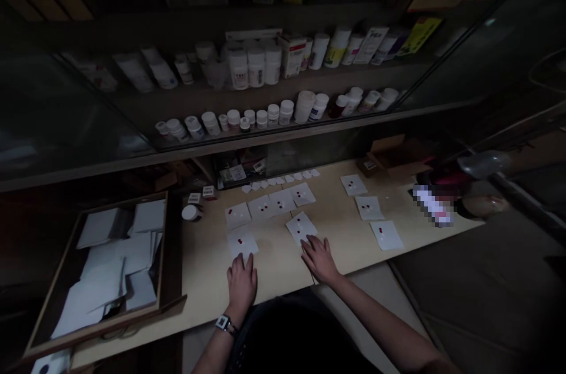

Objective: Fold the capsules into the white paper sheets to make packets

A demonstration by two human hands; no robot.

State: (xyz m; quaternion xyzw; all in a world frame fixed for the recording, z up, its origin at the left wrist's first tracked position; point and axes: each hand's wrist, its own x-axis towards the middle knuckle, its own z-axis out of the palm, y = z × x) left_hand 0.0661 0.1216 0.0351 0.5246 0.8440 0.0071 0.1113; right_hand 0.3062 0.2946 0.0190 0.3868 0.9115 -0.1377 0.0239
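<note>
My left hand [242, 281] lies at the near edge of a white paper square [234, 245], its fingers stretched out and holding nothing. Small red and white pills sit on that square. My right hand [319, 261] rests with spread fingers on the lower edge of another paper square [294, 223], which also carries red and white pills. Behind my hands, several more paper squares [237, 217] with pills lie in a row. Three others stand apart on the right, among them a near square [391, 238]. Small white paper pieces [287, 178] line the back of the wooden tabletop [274, 268].
To the left, a wooden drawer [163, 256] holds stacks of white paper. A white-capped bottle [191, 213] and small boxes [209, 192] stand beside it. Shelves [247, 139] of medicine bottles rise behind. An open cardboard box [398, 156] and a blurred-out object [432, 206] are at right.
</note>
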